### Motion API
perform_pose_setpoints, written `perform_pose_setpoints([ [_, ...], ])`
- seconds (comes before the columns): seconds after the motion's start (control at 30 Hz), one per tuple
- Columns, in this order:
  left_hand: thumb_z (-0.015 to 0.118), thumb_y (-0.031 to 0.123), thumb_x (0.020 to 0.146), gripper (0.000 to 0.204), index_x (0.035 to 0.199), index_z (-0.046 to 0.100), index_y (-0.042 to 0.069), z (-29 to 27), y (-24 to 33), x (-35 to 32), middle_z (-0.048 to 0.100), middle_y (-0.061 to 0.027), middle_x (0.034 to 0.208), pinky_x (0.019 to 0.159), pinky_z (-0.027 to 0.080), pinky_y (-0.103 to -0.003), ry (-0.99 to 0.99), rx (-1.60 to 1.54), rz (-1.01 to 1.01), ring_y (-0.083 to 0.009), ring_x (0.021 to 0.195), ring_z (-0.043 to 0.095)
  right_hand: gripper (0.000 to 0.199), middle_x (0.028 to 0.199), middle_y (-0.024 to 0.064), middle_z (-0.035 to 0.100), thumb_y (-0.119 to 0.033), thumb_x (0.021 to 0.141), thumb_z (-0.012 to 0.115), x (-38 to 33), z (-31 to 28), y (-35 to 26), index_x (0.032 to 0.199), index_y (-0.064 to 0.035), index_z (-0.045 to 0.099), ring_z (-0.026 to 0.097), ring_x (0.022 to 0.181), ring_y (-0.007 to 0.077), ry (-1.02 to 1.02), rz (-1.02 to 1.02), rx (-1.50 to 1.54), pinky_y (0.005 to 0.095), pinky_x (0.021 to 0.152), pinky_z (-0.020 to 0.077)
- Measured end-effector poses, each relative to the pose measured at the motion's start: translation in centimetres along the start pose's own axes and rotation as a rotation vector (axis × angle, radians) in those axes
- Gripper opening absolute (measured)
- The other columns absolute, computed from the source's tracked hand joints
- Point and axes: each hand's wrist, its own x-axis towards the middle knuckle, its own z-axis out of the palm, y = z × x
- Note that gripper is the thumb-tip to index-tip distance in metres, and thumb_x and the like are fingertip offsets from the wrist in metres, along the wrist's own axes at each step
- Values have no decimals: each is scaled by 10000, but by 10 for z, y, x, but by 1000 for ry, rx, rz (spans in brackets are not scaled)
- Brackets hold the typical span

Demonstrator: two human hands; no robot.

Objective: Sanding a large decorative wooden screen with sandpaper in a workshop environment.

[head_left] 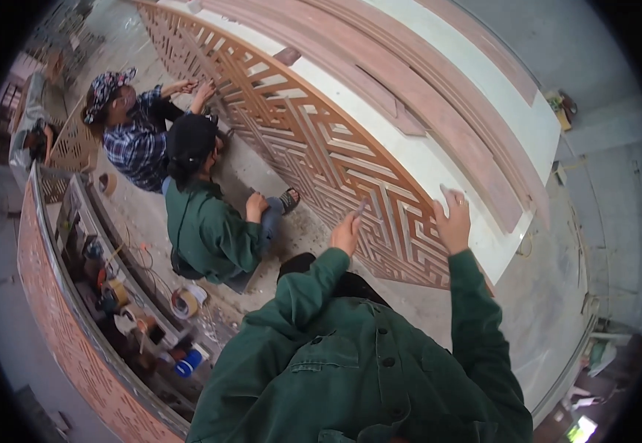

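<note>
My left hand point(345, 235) is closed on a thin greyish strip point(362, 207), held up against the openwork face of a brown lattice panel point(313, 136). The strip's material is too small to tell. My right hand point(454, 223) is at the panel's upper edge, beside the white tabletop point(402, 150). Its thumb and forefinger are spread apart, and I make out nothing held between them. The panel leans on its long side against the table, its cut-out geometric pattern facing me. The lower fingers of both hands are partly hidden.
Long reddish boards point(439, 125) lie stacked on the table. To my left a co-worker in a green shirt point(206, 229) squats by the panel, with another in plaid point(136, 151) beyond. A tool trough point(132, 295) holds tape and a blue container point(188, 362); another carved panel point(77, 332) stands beside it.
</note>
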Motion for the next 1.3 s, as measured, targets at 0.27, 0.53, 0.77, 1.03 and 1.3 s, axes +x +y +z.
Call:
perform_pose_setpoints([
  [0.27, 444, 157, 852, 445, 1286, 345, 180, 8, -1, 57, 497, -206, 980, 700, 465, -445, -229, 471, 60, -371, 901, 507, 451, 1142, 185, 475, -361, 881, 427, 43, 54, 50, 1198, -46, 486, 473, 1021, 328, -299, -113, 145, 365, 842, 396],
  [0.53, 469, 74, 774, 566, 1316, 325, 151, 21, -4, 100, 561, -234, 882, 647, 483, -410, -219, 598, 131, -370, 774, 571, 340, 1040, 123, 526, -314, 873, 440, 40, 51, 31, 1081, -77, 567, 536, 900, 294, -311, -55, 79, 345, 749, 439],
  [0.77, 369, 107, 816, 499, 1314, 339, 126, 19, -19, 116, 521, -252, 1093, 627, 497, -378, -414, 643, 154, -288, 764, 630, 290, 932, 111, 560, -302, 864, 460, 45, 53, 29, 951, -61, 595, 557, 813, 296, -348, -41, 4, 350, 684, 446],
  [1.03, 437, 96, 751, 556, 1297, 357, 160, 27, -18, 115, 524, -248, 1048, 627, 489, -425, -385, 450, 76, -339, 785, 604, 440, 815, 154, 591, -423, 823, 520, 47, 53, 27, 1021, -33, 566, 571, 738, 275, -447, 82, 159, 340, 667, 445],
  [1.3, 424, 141, 782, 371, 1146, 490, 124, 27, -12, 133, 614, -182, 907, 703, 479, -410, -516, 464, 29, -306, 843, 604, 417, 730, 141, 571, -409, 834, 518, 44, 55, 32, 971, -19, 574, 541, 662, 249, -572, 218, 172, 333, 617, 427],
])
